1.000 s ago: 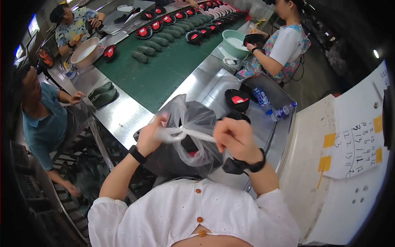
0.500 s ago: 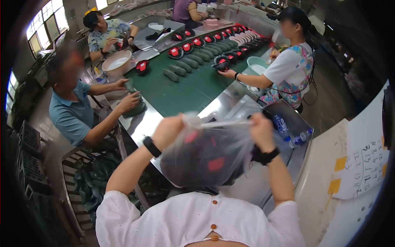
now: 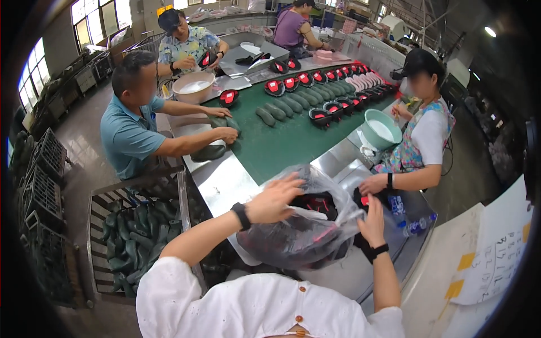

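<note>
A clear plastic bag (image 3: pixel 265 239) filled with black and red shoe uppers (image 3: pixel 316 204) rests on the metal surface before me, its mouth spread open. My left hand (image 3: pixel 276 200) lies over the far left rim of the bag, fingers stretched out and apart. On the right side of the mouth, my right hand (image 3: pixel 372 224) has its fingers closed on the plastic edge. Just beyond it, a co-worker's hand (image 3: pixel 374 183) is by a black and red upper, partly hidden behind my right hand.
Green shoe lasts (image 3: pixel 287 106) and uppers (image 3: pixel 319 116) stand in rows on the green belt (image 3: pixel 253 155). At left, a person in blue (image 3: pixel 132 132) handles lasts, beside a crate (image 3: pixel 96 248). Water bottles (image 3: pixel 416 226) and a green basin (image 3: pixel 369 132) are at right.
The bag, earlier held up with its mouth gathered between both hands, is now lower and open. My left hand's fingers have spread. The co-worker at right has reached over toward the bag.
</note>
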A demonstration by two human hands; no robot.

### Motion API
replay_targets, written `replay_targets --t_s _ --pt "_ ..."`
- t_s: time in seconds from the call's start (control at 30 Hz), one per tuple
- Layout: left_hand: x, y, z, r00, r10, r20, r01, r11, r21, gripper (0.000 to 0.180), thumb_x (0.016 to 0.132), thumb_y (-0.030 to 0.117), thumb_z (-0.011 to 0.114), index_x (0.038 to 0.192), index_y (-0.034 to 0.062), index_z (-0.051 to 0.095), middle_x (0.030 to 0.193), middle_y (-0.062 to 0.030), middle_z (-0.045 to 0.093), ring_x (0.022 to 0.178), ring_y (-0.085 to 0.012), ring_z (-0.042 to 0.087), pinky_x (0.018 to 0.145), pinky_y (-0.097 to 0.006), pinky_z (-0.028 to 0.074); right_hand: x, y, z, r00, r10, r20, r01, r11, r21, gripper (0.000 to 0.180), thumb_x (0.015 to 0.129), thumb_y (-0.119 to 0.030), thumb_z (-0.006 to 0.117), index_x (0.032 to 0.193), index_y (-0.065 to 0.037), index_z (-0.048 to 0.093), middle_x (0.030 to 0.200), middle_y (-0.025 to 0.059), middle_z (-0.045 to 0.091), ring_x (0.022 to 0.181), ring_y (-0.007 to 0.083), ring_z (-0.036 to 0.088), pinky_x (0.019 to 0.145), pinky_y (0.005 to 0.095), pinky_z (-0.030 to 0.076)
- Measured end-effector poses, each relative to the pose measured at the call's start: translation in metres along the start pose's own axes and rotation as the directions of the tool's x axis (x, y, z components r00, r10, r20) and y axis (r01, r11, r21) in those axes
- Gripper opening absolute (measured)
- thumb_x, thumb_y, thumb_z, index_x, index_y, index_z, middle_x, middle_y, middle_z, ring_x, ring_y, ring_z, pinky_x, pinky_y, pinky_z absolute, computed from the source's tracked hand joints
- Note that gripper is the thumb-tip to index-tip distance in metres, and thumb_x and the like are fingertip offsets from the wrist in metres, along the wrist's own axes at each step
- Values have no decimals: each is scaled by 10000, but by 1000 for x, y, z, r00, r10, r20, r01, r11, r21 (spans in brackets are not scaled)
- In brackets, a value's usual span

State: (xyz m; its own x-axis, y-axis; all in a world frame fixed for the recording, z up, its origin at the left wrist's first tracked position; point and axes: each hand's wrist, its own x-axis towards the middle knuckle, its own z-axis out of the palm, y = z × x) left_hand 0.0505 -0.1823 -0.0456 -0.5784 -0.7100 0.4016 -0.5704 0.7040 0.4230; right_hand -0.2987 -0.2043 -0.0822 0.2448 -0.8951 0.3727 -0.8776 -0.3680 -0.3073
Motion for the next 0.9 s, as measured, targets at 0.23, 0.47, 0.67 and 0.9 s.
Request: replay_targets --t_s 0.23,0.47,0.67,0.9 --pt "30 10 46 798 -174 577 43 971 234 458 725 346 668 1055 63 524 830 -106 617 815 -302 605 696 -374 474 16 -71 -2 740 -463 488 404 886 229 478 646 -339 719 1041 -100 597 1107 92 556 1170 287 439 933 411 391" --pt "-7 47 -24 925 294 239 -262 952 -156 161 674 169 645 701 57 532 718 -79 526 756 -266 538 687 -375 445 -6 -82 -31 634 -769 79 743 635 211 203 674 -259 703 740 -104 591 922 37 601 1017 225 554 941 427 384" --pt "-84 49 -30 723 -161 672 36 980 196 230 721 281 634 777 68 564 831 -78 584 800 -269 579 702 -410 458 -44 -59 -43 415 -409 813 325 901 287 533 790 -595 492 837 -77 608 710 162 616 692 345 610 646 434 480" --pt "-154 -10 -24 884 -314 348 246 943 226 370 685 138 640 1025 47 524 1072 -159 542 1043 -314 502 876 -409 399 -81 51 2 599 -130 790 -181 939 291 553 756 -461 640 1021 22 592 932 217 633 882 329 615 777 374 474"
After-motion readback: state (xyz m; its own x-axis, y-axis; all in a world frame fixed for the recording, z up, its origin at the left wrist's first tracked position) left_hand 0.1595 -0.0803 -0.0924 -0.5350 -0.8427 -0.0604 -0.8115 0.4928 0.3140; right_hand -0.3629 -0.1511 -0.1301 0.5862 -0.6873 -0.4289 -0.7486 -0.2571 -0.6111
